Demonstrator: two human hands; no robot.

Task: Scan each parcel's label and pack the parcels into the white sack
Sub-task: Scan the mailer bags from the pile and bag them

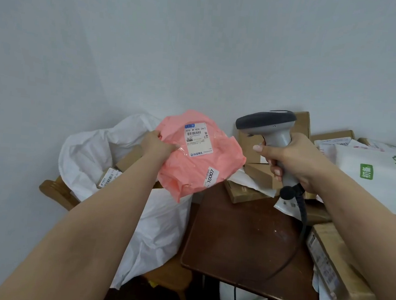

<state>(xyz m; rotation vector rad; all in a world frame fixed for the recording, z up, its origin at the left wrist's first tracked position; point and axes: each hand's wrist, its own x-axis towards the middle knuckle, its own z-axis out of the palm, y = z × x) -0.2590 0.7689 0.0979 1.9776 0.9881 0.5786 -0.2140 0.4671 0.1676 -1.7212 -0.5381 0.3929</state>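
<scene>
Left hand [159, 145] pinches the pink parcel [198, 157] by its left edge, thumb on the front and the fingers hidden behind, and holds it up in the air above the mouth of the white sack [127, 167], label [197, 139] facing the person. Right hand [285, 158] is wrapped around the grip of the scanner [269, 127], whose dark head points left toward the parcel, just beside its upper right corner; whether a finger is on the trigger cannot be told.

The parcel looks like a thin plastic mailer with something soft inside: it is crumpled, sags at the lower corner and keeps no flat shape. Judging by the one-handed pinch at a single edge, it is light. The film is glossy and probably slippery, so a grip on a bunched fold, as now, should hold better than one on a smooth face. Creases run across the label, and pulling the film taut there would likely help the scan. A second small sticker [211, 176] sits near the lower edge.

The sack stands open beside the brown table [244, 239] and already holds boxes [128, 160]. More cardboard boxes [257, 172] and a white bag with green print [387, 177] lie on the table, well apart from the left hand.
</scene>
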